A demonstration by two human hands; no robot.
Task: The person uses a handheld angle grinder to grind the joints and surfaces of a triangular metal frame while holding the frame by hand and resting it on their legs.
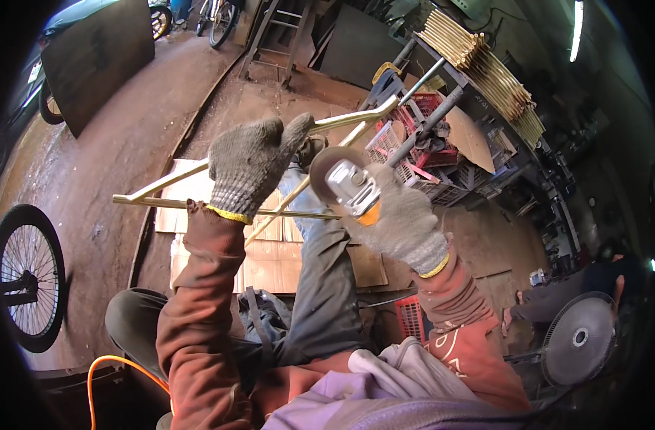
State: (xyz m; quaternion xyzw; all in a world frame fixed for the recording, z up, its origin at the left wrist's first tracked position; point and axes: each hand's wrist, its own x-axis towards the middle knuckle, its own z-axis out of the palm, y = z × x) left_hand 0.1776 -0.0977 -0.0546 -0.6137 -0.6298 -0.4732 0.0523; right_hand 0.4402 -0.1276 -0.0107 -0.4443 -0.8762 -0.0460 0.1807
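Here, just beyond the lap, a gloved right hand (402,222) has its grip wrapped around an angle grinder (356,188), orange showing below the silvery guard, its round disc tilted face-up; contact with the bar beside it, and whether it spins, I cannot tell. Over in the left hand (250,166), also gloved, the grip is clasped around an upper bar of a metal frame (298,214), which sits above the legs (327,287) and the cardboard (270,274), probably held up like this to steady it and give the disc room. The gloves likely guard against sharp edges. And the frame itself: slim, brassy-gold bars, bright along their edges, meeting at a pointed left corner, one bar running diagonally across. Beneath lies the cardboard, perhaps sparing the floor; farther off, crates (449,156) sit heaped under bundled golden rods (453,43).
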